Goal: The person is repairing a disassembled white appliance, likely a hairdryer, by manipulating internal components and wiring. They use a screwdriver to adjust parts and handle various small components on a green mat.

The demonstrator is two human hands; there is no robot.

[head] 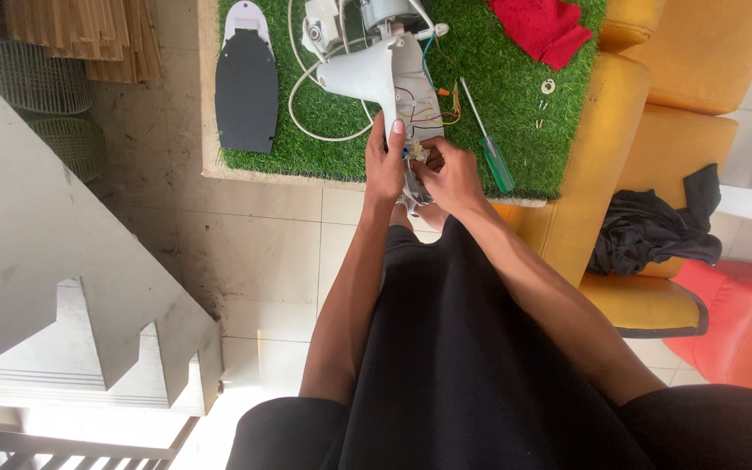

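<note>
Your left hand [385,165] is wrapped around the lower end of the white plastic housing [389,83], thumb up along its side, holding it firm. The housing's long axis runs away from you: the wide end rests on the green mat [498,96], and the narrow open end comes off the table edge [271,177] towards your lap. Coloured wires [424,109] show in the open cavity just above your fingers.

Your right hand [453,178] sits just beside the left, on the right of the housing's near end, fingers pinched narrow on a small pale part [418,154] at the opening; what that part is cannot be made out. Both hands touch the housing, and the right one is nearer the wires.

The green-handled screwdriver [487,139] lies on the mat just beyond your right hand, handle towards you, shaft pointing away and left. A few small screws and a washer [546,96] lie further right. The dark soleplate [246,87] lies well apart on the left, and a red cloth [541,26] at the far edge
</note>
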